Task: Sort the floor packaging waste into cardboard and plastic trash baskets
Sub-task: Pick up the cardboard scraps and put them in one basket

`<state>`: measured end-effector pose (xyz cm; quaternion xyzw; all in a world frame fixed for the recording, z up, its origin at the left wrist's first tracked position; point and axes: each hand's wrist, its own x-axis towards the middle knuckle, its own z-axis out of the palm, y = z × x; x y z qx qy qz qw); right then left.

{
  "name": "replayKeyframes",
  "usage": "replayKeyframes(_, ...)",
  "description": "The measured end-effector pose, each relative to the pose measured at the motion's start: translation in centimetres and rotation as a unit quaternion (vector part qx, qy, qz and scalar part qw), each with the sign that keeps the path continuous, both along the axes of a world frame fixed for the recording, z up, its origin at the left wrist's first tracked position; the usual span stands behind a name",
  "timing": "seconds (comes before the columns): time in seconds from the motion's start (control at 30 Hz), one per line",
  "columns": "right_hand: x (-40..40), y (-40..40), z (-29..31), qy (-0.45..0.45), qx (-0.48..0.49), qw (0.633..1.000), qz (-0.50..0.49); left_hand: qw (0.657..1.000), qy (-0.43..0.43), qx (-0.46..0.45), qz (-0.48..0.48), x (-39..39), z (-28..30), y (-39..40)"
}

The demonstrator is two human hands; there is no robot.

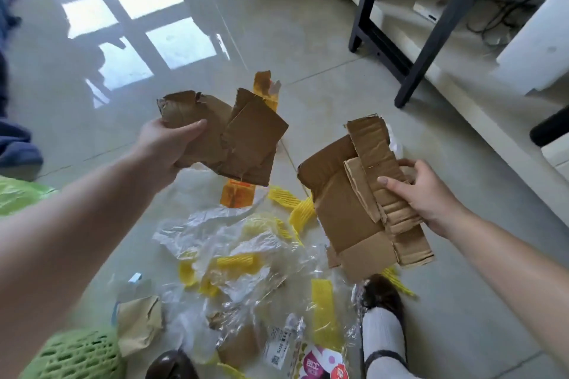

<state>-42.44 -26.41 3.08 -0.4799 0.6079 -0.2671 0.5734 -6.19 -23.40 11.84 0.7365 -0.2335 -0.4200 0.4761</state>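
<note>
My left hand (167, 149) grips a bundle of torn brown cardboard pieces (243, 138), held above the floor at the middle of the view. My right hand (428, 194) grips a second stack of folded brown cardboard (348, 209), lower and to the right. Below both hands a pile of clear plastic film (231, 243) and yellow foam netting strips (300, 209) lies on the tiled floor. A torn brown paper piece (140, 323) and printed plastic wrappers (311, 360) lie at the near edge. No trash basket shows clearly.
A green mesh thing (80, 357) sits at the bottom left and a green plastic bag (18, 194) at the left edge. My feet in dark slippers (383, 295) stand by the pile. A black table frame (431, 37) and white furniture (532, 46) stand at the right.
</note>
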Motion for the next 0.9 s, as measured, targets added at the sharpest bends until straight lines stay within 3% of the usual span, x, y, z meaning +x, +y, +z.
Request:
replayKeyframes(0.3, 11.3, 4.2, 15.1, -0.068, -0.037, 0.988, 0.132, 0.979, -0.036, -0.101, 0.172, 7.8, 11.4, 20.2)
replayKeyframes(0.47, 18.8, 9.8, 20.3, -0.076, -0.017, 0.967, 0.242, 0.941, -0.054, -0.136, 0.304, 11.6, 14.6, 31.3)
replayKeyframes(0.63, 27.3, 17.0, 22.6, -0.068, 0.013, 0.947, 0.314, 0.902, -0.095, -0.144, 0.396, 14.0, 14.7, 40.4)
replayKeyframes(0.77, 33.8, 22.3, 21.8, -0.086, 0.02, 0.947, 0.308, 0.871, -0.132, -0.129, 0.455, 15.1, 13.0, 44.7)
replayKeyframes(0.9, 37.8, 27.0, 19.9, -0.075, -0.047, 0.953, 0.288, 0.841, -0.189, -0.121, 0.492, 15.2, 11.6, 47.2)
